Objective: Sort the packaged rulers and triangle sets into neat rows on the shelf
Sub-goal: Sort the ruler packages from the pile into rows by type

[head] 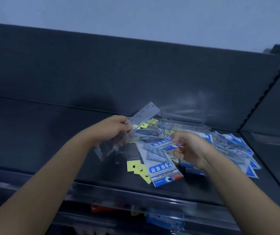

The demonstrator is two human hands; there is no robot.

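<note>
A loose pile of packaged rulers and triangle sets (193, 133) lies on the dark shelf (42, 133), right of centre. My left hand (113, 128) grips a clear packaged ruler (142, 114) that points up and to the right, above the pile's left edge. My right hand (190, 148) pinches the end of a blue and white pack (168, 146) just above the pile. A blue "Geometric" triangle set pack (163, 168) lies at the front of the pile, over yellow-headed packs (136, 167).
A clear plastic lip (136, 192) runs along the shelf's front edge. Below it, a lower shelf holds orange and blue packs (163, 219). The dark back panel (119, 68) rises behind the pile, and a side divider (268, 92) closes the right end.
</note>
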